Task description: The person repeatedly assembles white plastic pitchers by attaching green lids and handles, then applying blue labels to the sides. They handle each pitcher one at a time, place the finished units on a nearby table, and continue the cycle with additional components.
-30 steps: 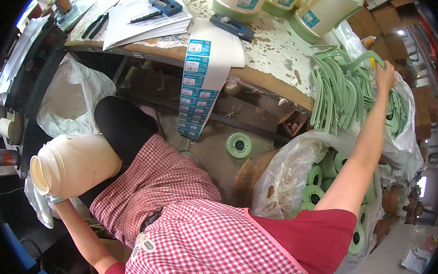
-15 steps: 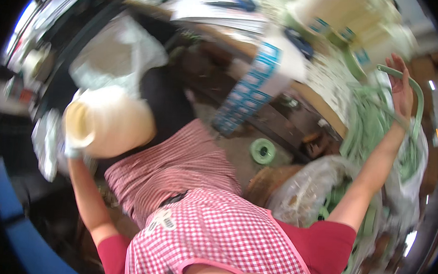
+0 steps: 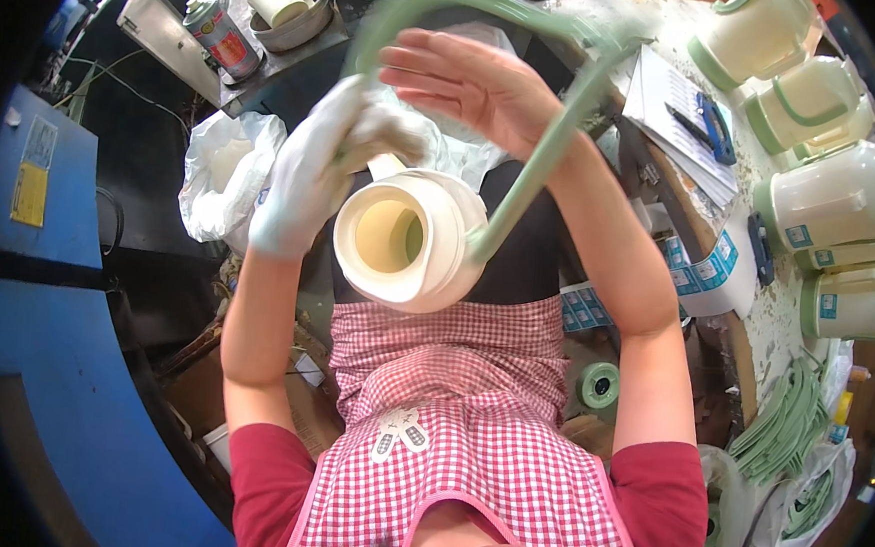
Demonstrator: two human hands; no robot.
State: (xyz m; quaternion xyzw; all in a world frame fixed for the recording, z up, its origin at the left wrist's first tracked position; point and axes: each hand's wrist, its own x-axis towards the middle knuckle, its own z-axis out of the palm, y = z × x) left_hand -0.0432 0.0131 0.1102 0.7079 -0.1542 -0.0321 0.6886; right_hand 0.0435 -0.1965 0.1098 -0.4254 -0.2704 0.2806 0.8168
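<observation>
A cream jug body [image 3: 450, 236] with a round mouth hangs in front of my lap, its opening facing up toward me. My left hand [image 3: 309, 160], in a white glove, is curled at its upper left edge; the fingertips are blurred. A pale green plastic strip [image 3: 525, 194] runs up from the jug's right side, crosses in front of my right forearm and loops above both hands, smeared by motion. Its far end drops behind the glove, where I cannot see whether it is gripped. My bare right hand [image 3: 474, 85] is stretched flat inside the loop, fingers extended.
Finished cream jugs [image 3: 833, 202] with green bases line the worktable at right, beside papers [image 3: 668, 112] and a blue cutter [image 3: 717, 130]. Green strips [image 3: 784, 425] hang in bundles below. A spray can [image 3: 221, 40] and metal bowl [image 3: 297, 24] stand at upper left, above a blue cabinet [image 3: 63, 331].
The jug has come from the left to in front of my lap. My right hand has left the strip bundle at the right, and a green strip now loops from the jug around it.
</observation>
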